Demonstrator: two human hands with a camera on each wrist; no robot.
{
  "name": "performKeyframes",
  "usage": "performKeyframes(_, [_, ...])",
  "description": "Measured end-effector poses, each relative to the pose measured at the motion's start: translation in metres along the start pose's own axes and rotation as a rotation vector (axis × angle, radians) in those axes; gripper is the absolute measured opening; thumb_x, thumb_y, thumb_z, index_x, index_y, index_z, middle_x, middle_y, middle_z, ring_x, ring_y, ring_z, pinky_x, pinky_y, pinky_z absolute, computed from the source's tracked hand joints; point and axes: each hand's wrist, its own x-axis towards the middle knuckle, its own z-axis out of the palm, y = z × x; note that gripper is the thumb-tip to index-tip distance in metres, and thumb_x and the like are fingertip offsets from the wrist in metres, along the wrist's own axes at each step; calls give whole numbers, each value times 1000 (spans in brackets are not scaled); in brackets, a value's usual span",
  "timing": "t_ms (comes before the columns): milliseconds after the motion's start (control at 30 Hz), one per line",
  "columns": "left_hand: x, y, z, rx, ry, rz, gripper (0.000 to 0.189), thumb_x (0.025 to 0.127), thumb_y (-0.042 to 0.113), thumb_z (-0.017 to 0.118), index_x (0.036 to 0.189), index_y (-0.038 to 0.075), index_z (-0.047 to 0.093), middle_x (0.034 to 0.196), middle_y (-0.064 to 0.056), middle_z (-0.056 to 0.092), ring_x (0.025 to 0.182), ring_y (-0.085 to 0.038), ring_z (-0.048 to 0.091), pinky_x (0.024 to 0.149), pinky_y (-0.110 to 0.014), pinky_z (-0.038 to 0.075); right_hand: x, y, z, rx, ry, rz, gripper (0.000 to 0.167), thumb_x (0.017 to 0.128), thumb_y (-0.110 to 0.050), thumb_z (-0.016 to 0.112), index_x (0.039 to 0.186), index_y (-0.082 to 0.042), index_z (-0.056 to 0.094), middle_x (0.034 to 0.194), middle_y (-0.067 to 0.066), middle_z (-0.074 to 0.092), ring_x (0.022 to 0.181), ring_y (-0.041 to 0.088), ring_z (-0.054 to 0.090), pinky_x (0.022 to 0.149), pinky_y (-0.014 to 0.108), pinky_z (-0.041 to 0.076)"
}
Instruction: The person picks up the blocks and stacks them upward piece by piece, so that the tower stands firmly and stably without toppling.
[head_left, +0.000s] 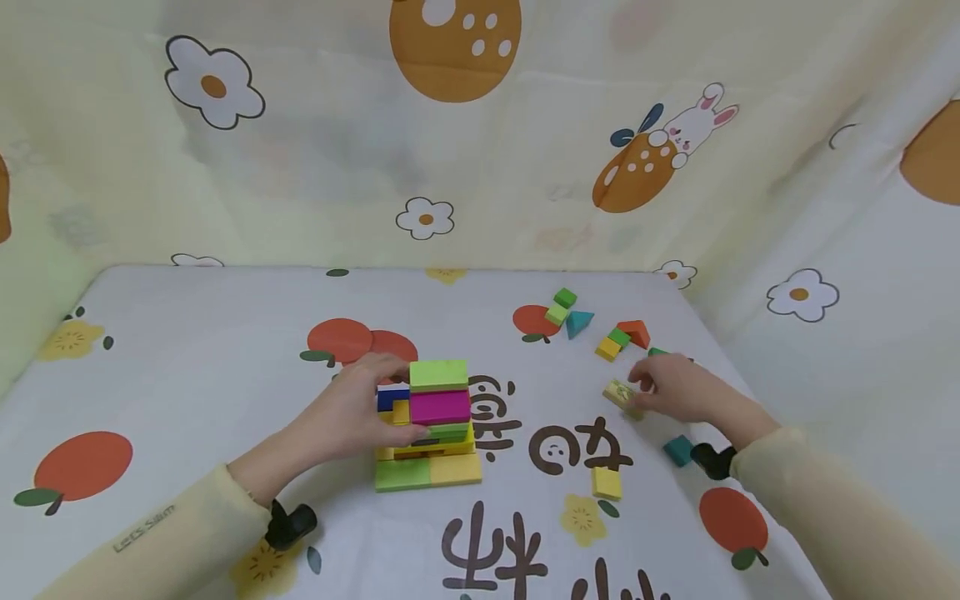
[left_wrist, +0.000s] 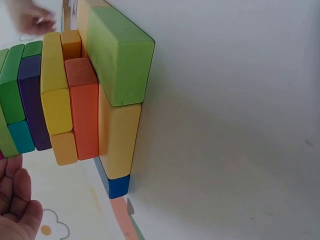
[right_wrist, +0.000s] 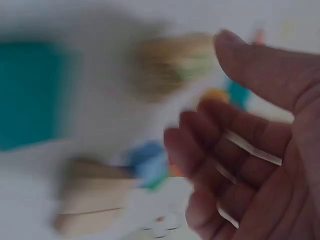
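A stack of coloured wooden blocks (head_left: 439, 408) stands on the cloth-covered table, a light green block (head_left: 438, 375) on top of a magenta one. My left hand (head_left: 360, 408) holds the stack's upper left side, its thumb across the front. Curled lower fingers (left_wrist: 22, 192) show beside the stack in the left wrist view; that view cuts off the rest. Over on the right, my right hand (head_left: 678, 387) is at a pale yellow block (head_left: 621, 394) with a printed mark. In the right wrist view its thumb and loosely bent fingers (right_wrist: 192, 150) stand apart, with nothing between them.
Behind the right hand lie several small blocks, among them a teal triangle (head_left: 578, 323), an orange-red piece (head_left: 634, 333) and a yellow block (head_left: 608, 348). A teal block (head_left: 678, 451) lies near the right wrist. Closer to the front is another yellow block (head_left: 607, 483). Patterned cloth hangs behind.
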Motion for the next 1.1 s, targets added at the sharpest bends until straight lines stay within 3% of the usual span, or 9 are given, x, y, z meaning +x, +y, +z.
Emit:
performKeyframes(100, [0,1,0,6,0,2,61,75,35,92,122,7,66,120,-8,66,116,-31,63,94,-46,58,-3,24,25,-17,-17,92,44,87,-32,81,110,3,69,92,8,69,79,19,58,67,32,54])
performKeyframes(167, [-1,0,-1,6,1,-3,62,74,35,92,123,7,66,121,-8,66,117,-31,62,93,-45,59,-3,27,33,-16,7,112,41,86,-31,82,107,2,69,88,6,68,76,18,57,65,31,52])
performKeyframes(267, [-3,-1,-1,0,0,-11,63,74,33,92,125,6,65,123,-9,66,117,-32,62,92,-46,60,-3,20,38,-1,37,67,36,86,-27,82,107,0,70,86,3,66,76,17,55,68,30,51])
performKeyframes(433, [-3,-1,-2,5,-4,-21,65,74,34,92,126,6,65,123,-8,66,117,-31,62,93,-46,59,-8,-4,42,90,9,-53,35,86,-22,82,114,-4,71,92,-1,67,82,15,55,71,28,50])
performKeyframes(700, [0,-1,1,17,-11,-5,63,75,34,91,125,6,65,122,-8,66,117,-30,62,97,-46,57,-15,-16,45,142,65,-119,34,86,-27,82,111,-7,73,91,-5,68,82,11,56,68,23,50])
performKeyframes(800, [2,-2,2,5,-14,6,61,76,33,91,125,6,65,122,-7,67,118,-30,62,98,-47,57,-22,-36,32,150,175,-200,31,86,-25,83,110,-8,74,90,-8,69,82,9,58,68,22,50])
performKeyframes(933, [4,-2,2,-2,-13,16,60,76,32,91,124,7,66,121,-6,67,118,-30,62,98,-47,56,-31,-86,8,142,314,-362,28,85,-22,84,108,-12,74,89,-10,69,82,6,59,68,23,49])
performKeyframes(1100, [2,-3,0,-13,-15,1,59,76,31,91,124,7,66,121,-6,67,119,-30,61,99,-48,56,-27,-148,1,120,278,-484,29,86,-24,83,111,-13,72,93,-8,67,86,6,57,73,24,53])
